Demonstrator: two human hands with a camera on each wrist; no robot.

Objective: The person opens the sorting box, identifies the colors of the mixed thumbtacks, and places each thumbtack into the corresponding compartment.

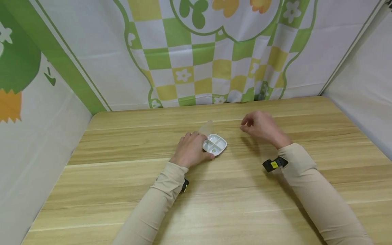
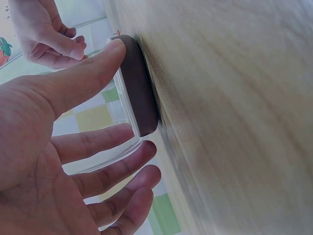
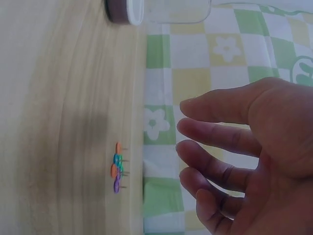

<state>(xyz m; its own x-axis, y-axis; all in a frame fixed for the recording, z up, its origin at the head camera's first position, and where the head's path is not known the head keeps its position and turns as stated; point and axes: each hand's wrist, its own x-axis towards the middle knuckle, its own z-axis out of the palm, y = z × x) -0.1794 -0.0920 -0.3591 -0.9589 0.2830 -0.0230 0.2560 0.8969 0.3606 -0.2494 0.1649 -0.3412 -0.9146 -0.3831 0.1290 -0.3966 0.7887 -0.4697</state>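
Note:
A small pill box (image 1: 215, 144) with a white, divided inside lies on the wooden table, its clear lid (image 1: 206, 127) raised. One small yellow-green piece (image 1: 213, 150) sits in its nearest compartment. My left hand (image 1: 191, 149) grips the box between thumb and index finger; the left wrist view shows its dark outer side (image 2: 138, 85). To the right of the box, my right hand (image 1: 261, 127) hovers above the table, thumb and fingertips apart with nothing between them. Below that hand, in the right wrist view, lie several coloured thumbtacks (image 3: 117, 169), points up; the head view hides them.
The wooden table (image 1: 137, 190) stretches around both hands. Behind its far edge hangs a green, yellow and white checked cloth (image 1: 202, 64). Pale fabric walls (image 1: 39, 153) stand at both sides.

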